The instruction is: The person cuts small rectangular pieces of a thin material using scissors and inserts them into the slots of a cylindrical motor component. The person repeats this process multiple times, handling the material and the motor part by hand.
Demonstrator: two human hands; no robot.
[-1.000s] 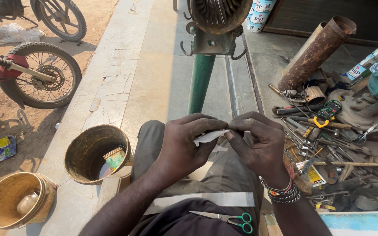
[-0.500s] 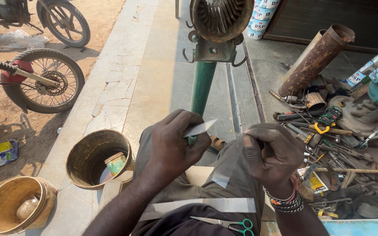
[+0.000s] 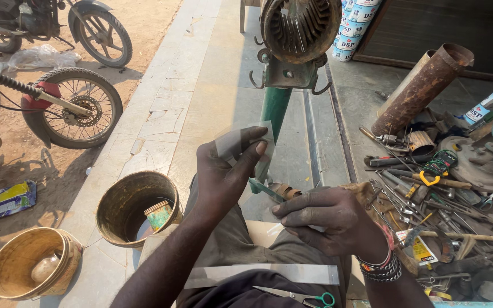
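Translucent strip (image 3: pixel 245 138) pinched in left hand (image 3: pixel 223 177) – edges hard to trace

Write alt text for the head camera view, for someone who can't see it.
A seated person's left hand holds up a small translucent sheet while the right hand rests low over the lap. A long pale strip and green-handled scissors lie across the lap; tools are heaped at right, two metal buckets and motorcycle wheels at left.

Tool-strewn (image 3: pixel 429 194) concrete floor (image 3: pixel 212 97)
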